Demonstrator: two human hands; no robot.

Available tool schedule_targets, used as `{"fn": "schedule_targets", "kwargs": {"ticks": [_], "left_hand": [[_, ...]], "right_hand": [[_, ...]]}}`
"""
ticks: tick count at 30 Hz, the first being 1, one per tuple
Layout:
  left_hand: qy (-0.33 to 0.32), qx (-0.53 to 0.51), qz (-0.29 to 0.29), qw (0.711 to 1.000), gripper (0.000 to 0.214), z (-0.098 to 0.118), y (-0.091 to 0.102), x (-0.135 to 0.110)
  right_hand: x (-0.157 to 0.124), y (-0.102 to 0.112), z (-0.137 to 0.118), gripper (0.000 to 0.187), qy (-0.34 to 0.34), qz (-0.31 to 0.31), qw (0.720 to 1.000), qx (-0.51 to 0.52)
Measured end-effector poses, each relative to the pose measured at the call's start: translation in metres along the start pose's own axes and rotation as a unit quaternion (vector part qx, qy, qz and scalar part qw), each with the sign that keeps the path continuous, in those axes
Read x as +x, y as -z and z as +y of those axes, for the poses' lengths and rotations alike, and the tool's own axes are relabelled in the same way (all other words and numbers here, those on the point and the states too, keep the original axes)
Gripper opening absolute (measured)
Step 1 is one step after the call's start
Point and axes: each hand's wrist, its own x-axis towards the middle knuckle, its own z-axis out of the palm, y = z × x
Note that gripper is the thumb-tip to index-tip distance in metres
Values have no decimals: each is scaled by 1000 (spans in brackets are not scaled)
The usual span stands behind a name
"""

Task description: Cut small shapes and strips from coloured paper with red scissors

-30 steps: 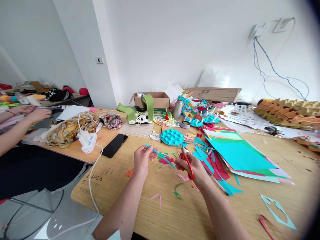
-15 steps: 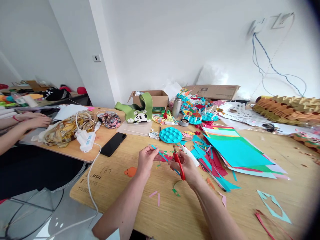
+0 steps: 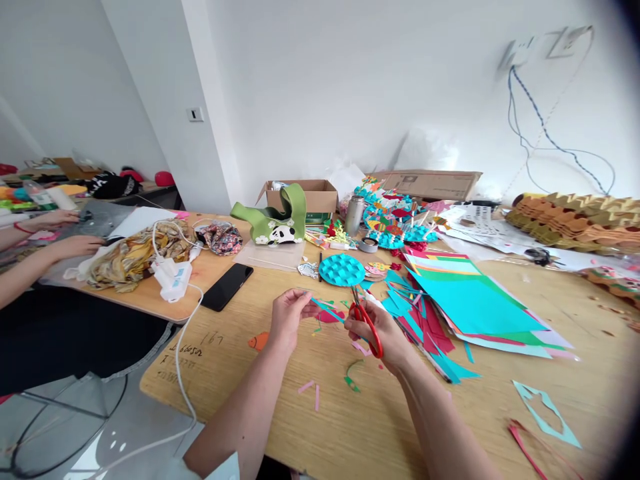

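1. White walls (image 3: 300, 87) are seen behind a long wooden table (image 3: 360, 427), and a cardboard box (image 3: 300, 197), a green panda-print bag (image 3: 267, 217) and a steel flask (image 3: 354, 215) are placed along its far side.
2. A teal paper strip (image 3: 327, 310) is held in the air above the table, just in front of the person, with its near end pinched narrowly between the thumb and fingertips of the left hand (image 3: 289, 319).
3. Red-handled scissors (image 3: 367, 330) are gripped in the right hand (image 3: 373, 333), with the fingers closed around the handles and the blades pointed up and away, close to the far end of the strip. Whether the blades are parted cannot be told.
4. A folded teal paper disc (image 3: 341, 270) is laid just beyond the hands, and a stack of coloured paper sheets (image 3: 475, 307) is spread to their right.
5. Pink paper scraps (image 3: 306, 387), a green paper scrap (image 3: 351, 375) and an orange paper fish (image 3: 259, 341) are scattered near the hands.
6. A black smartphone (image 3: 227, 287) and a white power adapter (image 3: 174, 280) are left on an adjoining board, beside a patterned cloth (image 3: 135, 263). A co-worker's hands (image 3: 75, 247) are seen at the far left, apart from this work.
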Motion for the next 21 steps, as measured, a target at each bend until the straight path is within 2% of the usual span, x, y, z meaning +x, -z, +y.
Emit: {"fn": "schedule_targets", "kwargs": {"ticks": [3,6,8,9,11,12,14,17,21], "left_hand": [[-8,-23,14,1000,28,1,2,3],[-11,-74,20,997,24,5,6,6],[-6,-104,-1,995,19,8,8,6],[-2,-118,-18,993,17,9,9,7],[15,-148,-50,988,12,10,11,6],[26,-163,-60,984,10,10,12,6],[48,-193,-69,978,6,12,13,6],[74,-223,-81,969,2,15,13,4],[86,-228,-125,962,5,20,12,2]], "right_hand": [[2,6,0,34,11,9,1000,-19],[5,13,-3,39,27,60,995,-68],[5,17,-7,40,24,98,977,-189],[2,18,-10,39,19,107,956,-273],[-8,18,-14,31,12,86,895,-439],[-16,18,-16,25,6,52,865,-498],[-35,17,-15,7,7,-19,826,-564],[-67,21,-8,17,9,-85,803,-590],[-98,47,2,26,-23,-77,779,-622]]}}
